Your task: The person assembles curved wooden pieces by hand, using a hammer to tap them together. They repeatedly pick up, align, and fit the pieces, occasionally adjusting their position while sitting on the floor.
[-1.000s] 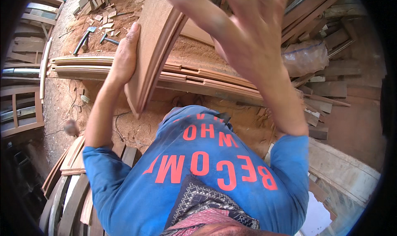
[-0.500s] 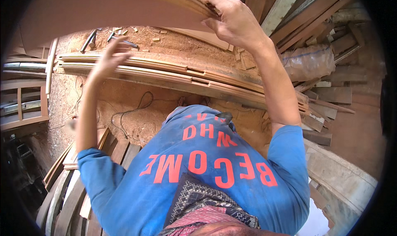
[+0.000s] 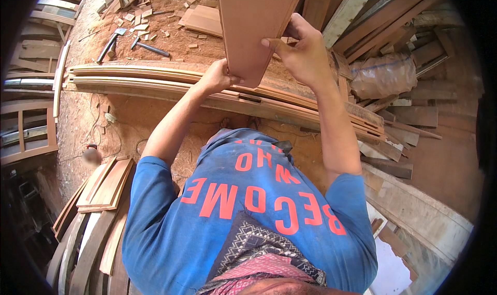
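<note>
A flat brown wooden board (image 3: 256,23) stands upright in front of me, its upper part cut off by the top of the view. My right hand (image 3: 303,52) grips its right edge, the thumb lying on the near face and the fingers behind. Low on the left side, my left hand (image 3: 220,77) is closed around the board's lower corner. Just below and behind it, long grooved wooden rails (image 3: 155,77) lie side by side across the view, with slots cut in them.
Two hammers (image 3: 150,48) (image 3: 110,45) lie on the sawdust ground beyond the rails. Flat wood pieces (image 3: 204,19) and scraps are scattered there. A plastic-wrapped bundle (image 3: 385,77) and piled planks (image 3: 398,23) stand at right. Curved slats (image 3: 106,183) are stacked at lower left.
The board has swung from lying across the upper left to upright before me. My left hand, free and spread before, has moved right and taken hold of its lower corner.
</note>
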`<state>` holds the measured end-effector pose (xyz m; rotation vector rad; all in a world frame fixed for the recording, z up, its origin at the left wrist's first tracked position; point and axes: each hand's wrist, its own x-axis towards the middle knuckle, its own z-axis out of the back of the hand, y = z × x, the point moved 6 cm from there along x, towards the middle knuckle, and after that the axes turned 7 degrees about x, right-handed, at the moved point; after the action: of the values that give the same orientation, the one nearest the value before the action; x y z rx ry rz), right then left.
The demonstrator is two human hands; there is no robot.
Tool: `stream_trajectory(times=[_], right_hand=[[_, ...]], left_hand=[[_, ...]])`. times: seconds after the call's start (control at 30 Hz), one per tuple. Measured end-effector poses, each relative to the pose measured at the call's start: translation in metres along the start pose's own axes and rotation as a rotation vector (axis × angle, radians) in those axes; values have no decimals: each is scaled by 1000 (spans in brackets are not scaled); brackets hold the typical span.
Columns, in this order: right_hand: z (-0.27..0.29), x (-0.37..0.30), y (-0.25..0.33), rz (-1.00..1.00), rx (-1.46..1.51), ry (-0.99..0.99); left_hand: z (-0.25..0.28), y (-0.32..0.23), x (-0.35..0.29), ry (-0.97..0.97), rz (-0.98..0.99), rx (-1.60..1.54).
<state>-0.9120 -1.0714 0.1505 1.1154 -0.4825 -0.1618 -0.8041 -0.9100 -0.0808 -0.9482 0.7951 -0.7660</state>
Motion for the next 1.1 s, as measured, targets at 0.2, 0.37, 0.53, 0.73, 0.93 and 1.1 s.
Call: stream_trajectory(times=[0.2,0.37,0.53,0.73,0.93,1.1], right_hand=[[-5,-16,-13,-47,-21,47],[-20,-25,-30,-16,-61,72],[-14,-30,-36,-77,-59,132],[-5,-35,-44,-152,-87,229],[-6,-30,-35,-130,-79,265],[-10,-32,-29,-109,-87,220]], left_hand=[[-7,0,4,84,0,146],[-13,44,13,9,-129,88],[-11,42,14,-5,-176,327],[-36,80,20,-7,-52,511],[-42,96,29,-30,-52,640],[-42,96,27,-145,-204,574]])
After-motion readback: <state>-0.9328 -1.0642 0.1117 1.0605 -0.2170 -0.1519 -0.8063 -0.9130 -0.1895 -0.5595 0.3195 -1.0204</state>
